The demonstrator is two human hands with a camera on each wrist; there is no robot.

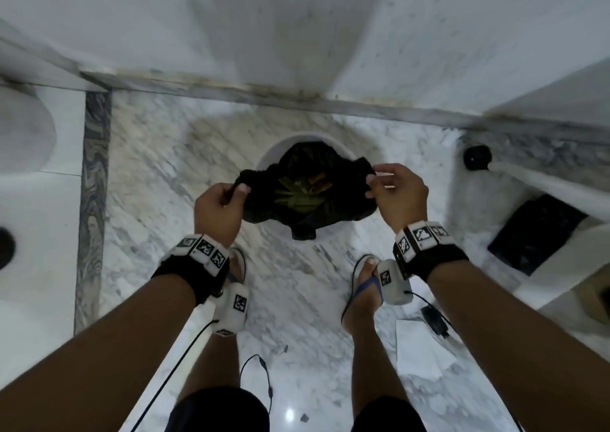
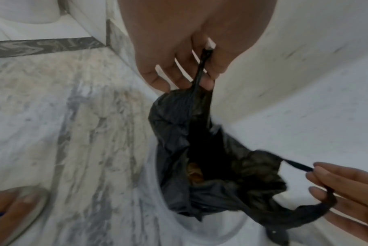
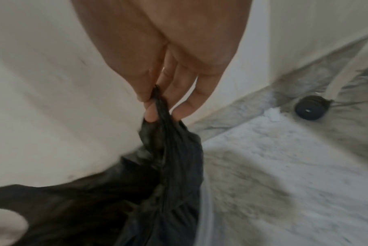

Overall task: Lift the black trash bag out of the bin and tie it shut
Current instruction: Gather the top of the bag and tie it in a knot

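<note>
Both hands up: left hand pinches one bag edge, right hand the opposite, mouth stretched open between them, bin below.

Wall close behind bin, blocks reach from far side. Bag mouth spread wide over bin, held at both ends by left hand and right hand; opening between them free from above. Open marble floor left of bin. Right side tighter: black caster near wall, dark box beyond right hand. Feet just behind bin.
</note>
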